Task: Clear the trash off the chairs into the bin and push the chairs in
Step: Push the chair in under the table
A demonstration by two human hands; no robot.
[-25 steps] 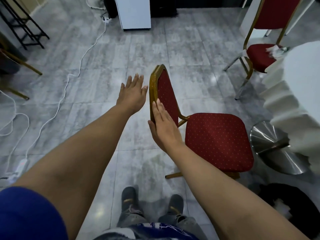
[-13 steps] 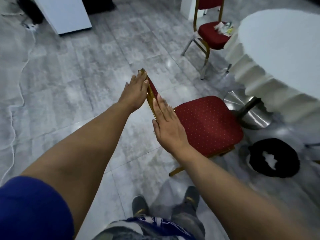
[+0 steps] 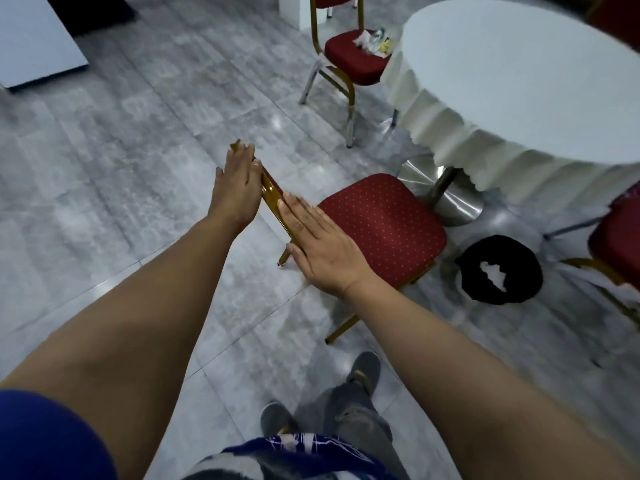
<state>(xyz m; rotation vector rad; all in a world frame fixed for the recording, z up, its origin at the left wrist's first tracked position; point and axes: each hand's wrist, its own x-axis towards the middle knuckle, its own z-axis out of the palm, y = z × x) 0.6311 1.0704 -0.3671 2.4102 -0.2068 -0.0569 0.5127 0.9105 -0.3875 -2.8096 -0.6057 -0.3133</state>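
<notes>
A red chair (image 3: pixel 381 223) with a gold frame stands in front of me, its bare seat facing the round white table (image 3: pixel 526 74). Both of my hands lie flat against the back of its backrest: my left hand (image 3: pixel 237 183) near the top, my right hand (image 3: pixel 318 247) lower, fingers straight. A second red chair (image 3: pixel 349 64) at the far side of the table carries crumpled trash (image 3: pixel 372 41) on its seat. A black bin (image 3: pixel 498 270) with white trash inside sits on the floor to the right of the near chair.
The table's steel pedestal base (image 3: pixel 446 188) stands just beyond the near chair's seat. A third red chair (image 3: pixel 616 244) shows at the right edge. A white cabinet (image 3: pixel 34 39) is at the far left. Grey tiled floor lies open to the left.
My left hand came onto the chair back to join the right. The chair has moved closer to the table, and my view has swung right toward the table and bin.
</notes>
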